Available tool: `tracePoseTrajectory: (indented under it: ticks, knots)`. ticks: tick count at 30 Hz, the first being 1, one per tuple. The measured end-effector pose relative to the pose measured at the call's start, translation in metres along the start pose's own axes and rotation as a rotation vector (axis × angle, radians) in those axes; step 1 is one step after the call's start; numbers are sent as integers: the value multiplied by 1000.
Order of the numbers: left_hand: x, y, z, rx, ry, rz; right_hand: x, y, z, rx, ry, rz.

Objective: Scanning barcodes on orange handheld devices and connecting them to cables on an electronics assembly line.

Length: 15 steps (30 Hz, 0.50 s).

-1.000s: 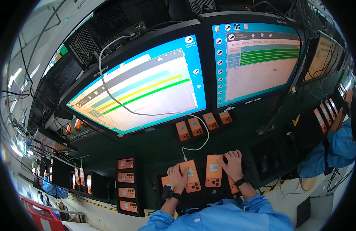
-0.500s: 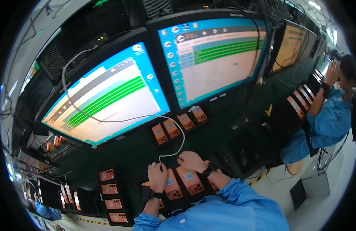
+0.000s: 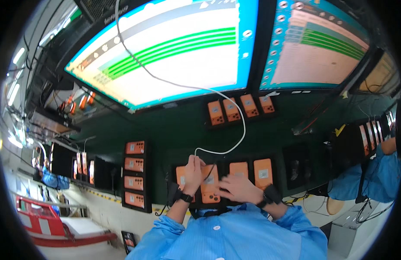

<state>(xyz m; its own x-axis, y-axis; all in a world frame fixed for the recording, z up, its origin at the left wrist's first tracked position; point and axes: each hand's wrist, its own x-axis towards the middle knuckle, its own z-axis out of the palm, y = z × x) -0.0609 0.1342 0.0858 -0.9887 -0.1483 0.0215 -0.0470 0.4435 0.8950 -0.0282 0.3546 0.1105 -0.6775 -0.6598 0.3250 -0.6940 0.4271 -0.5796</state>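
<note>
My left hand (image 3: 192, 175) is closed, pinching the end of a white cable (image 3: 228, 151) that loops up across the monitor. Under that hand lies an orange phone (image 3: 180, 173), partly hidden. Beside it another orange phone (image 3: 210, 186) rests camera end toward me, with a thin dark strip across its upper part. Over this phone's right edge reaches my right hand (image 3: 240, 189), fingers spread and nothing visible in them. Two more orange phones, one half covered by that hand (image 3: 238, 168) and one farther right (image 3: 263, 167), lie in the same dark tray.
A lit monitor (image 3: 179, 56) stands ahead, with a second monitor (image 3: 317, 52) to its right. Below them sits a dark tray of orange phones (image 3: 232, 109). Another such tray (image 3: 149, 182) is at left. A co-worker's blue sleeve (image 3: 369, 182) shows at right.
My view has turned, bringing the left monitor nearer the middle. My right hand has moved down over the phones, fingers spreading. My left hand still pinches the cable end.
</note>
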Motion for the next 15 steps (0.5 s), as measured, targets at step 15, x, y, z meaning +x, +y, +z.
tracePoseTrajectory:
  ticks: [15]
  knots:
    - [-49, -58, -84, 708, 252, -42, -138, 63, -25, -309, 518, 937]
